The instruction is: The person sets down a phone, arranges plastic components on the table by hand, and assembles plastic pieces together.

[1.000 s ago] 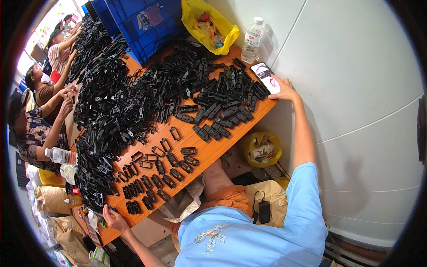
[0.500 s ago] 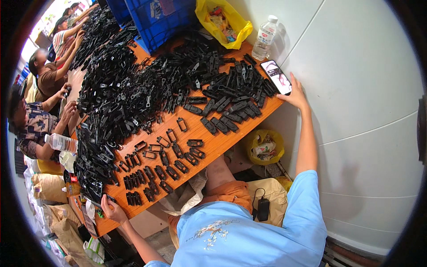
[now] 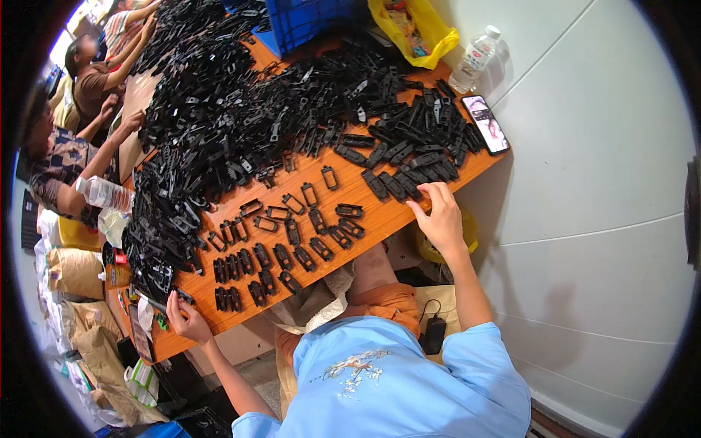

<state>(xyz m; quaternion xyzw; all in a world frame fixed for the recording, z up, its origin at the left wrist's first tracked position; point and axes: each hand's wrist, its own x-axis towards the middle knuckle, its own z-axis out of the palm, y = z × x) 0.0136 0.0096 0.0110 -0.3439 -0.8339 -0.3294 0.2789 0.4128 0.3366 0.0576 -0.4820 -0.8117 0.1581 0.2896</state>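
Right hand [image 3: 440, 221] off phone [image 3: 486, 125], near parts [image 3: 395, 186]

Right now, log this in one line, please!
left hand: at small black piece | right hand: near black parts | phone: on table, screen lit

Parts [image 3: 241, 109] black; table [image 3: 376, 213] orange-brown; shirt [image 3: 438, 394] pale blue, floral print; bag [image 3: 440, 52] yellow.

From here I can't tell whether the left hand [image 3: 188, 321] grips the black part [image 3: 186, 297] at its fingertips. The right hand [image 3: 440, 219] covers some of the lower bag [image 3: 471, 232]. The crate [image 3: 303, 22] runs out of view at the top, the shirt [image 3: 409, 379] at the bottom.
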